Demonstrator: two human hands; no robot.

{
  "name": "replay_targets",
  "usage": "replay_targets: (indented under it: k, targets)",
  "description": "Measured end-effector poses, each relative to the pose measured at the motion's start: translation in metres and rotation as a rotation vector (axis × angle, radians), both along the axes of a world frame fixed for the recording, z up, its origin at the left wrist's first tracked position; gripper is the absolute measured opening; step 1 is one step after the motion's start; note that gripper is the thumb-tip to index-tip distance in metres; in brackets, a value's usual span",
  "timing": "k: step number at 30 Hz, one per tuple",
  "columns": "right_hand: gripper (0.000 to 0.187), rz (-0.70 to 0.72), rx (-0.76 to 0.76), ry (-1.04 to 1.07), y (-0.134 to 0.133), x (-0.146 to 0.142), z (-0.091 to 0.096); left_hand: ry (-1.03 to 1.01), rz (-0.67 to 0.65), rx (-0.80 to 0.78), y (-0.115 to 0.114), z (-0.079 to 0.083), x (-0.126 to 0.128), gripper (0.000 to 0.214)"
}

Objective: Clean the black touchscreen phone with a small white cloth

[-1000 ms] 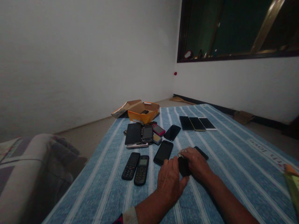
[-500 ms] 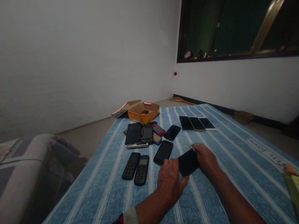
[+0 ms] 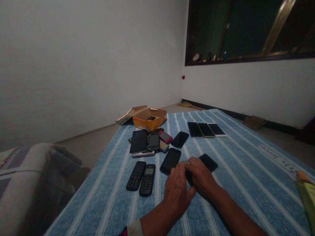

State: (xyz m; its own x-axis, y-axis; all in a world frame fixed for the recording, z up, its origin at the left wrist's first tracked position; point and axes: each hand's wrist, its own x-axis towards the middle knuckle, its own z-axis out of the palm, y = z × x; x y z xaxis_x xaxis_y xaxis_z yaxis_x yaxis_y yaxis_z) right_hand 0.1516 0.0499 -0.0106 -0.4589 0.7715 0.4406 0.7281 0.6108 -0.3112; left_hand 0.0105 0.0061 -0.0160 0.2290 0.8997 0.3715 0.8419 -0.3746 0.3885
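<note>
A black smartphone (image 3: pixel 209 163) lies on the striped cloth (image 3: pixel 113 196), its middle and left part hidden by my hands. At its left end, my left hand (image 3: pixel 175 190) has closed fingers and a thumb along the near edge. Across the screen lies my right hand (image 3: pixel 203 177), a ring on one finger, its bent fingertips meeting those of my left hand. What is under those fingertips is hidden. Just beyond my left hand rests another black smartphone (image 3: pixel 171 160). To the left, two keypad phones (image 3: pixel 136 175) lie side by side.
Farther back is a pile of phones (image 3: pixel 154 141), with a single dark phone (image 3: pixel 180 139) to its right. Three smartphones (image 3: pixel 206 130) form a row at the far right. An open orange box (image 3: pixel 150 124) holds a small dark item. A yellow-green object (image 3: pixel 306 193) stands at the right edge.
My right hand has moved left from the smartphone's right edge across its screen to my left hand. The smartphone's right end is now uncovered. My left hand has barely moved.
</note>
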Motion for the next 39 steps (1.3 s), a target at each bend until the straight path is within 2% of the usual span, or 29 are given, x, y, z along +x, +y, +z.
replay_targets:
  k: [3,7,14,19,25,31,39]
  targets:
    - [0.028,0.057,-0.021,0.006,-0.004,-0.008,0.001,-0.03,-0.01,0.018,0.001,0.0,0.0,0.077]
    - [0.029,0.033,-0.035,-0.022,0.002,0.0,0.003,-0.031,-0.013,0.016,0.001,0.001,-0.001,0.074]
    - [0.04,-0.268,-0.086,-0.096,0.027,0.035,-0.003,0.046,-0.017,0.002,0.0,0.001,-0.003,0.075]
    - [0.039,-0.343,-0.105,-0.038,0.036,0.051,-0.004,0.084,0.005,-0.069,0.0,0.012,0.002,0.07]
    - [0.04,-0.402,-0.108,-0.011,0.037,0.052,-0.006,0.107,0.001,-0.151,0.001,0.027,0.008,0.057]
    - [0.039,-0.41,-0.092,0.068,0.038,0.05,-0.011,0.125,-0.008,-0.119,0.003,0.028,0.01,0.046]
    - [0.038,-0.365,-0.066,0.345,0.042,0.054,-0.01,0.144,-0.035,-0.063,0.008,0.023,0.01,0.04]
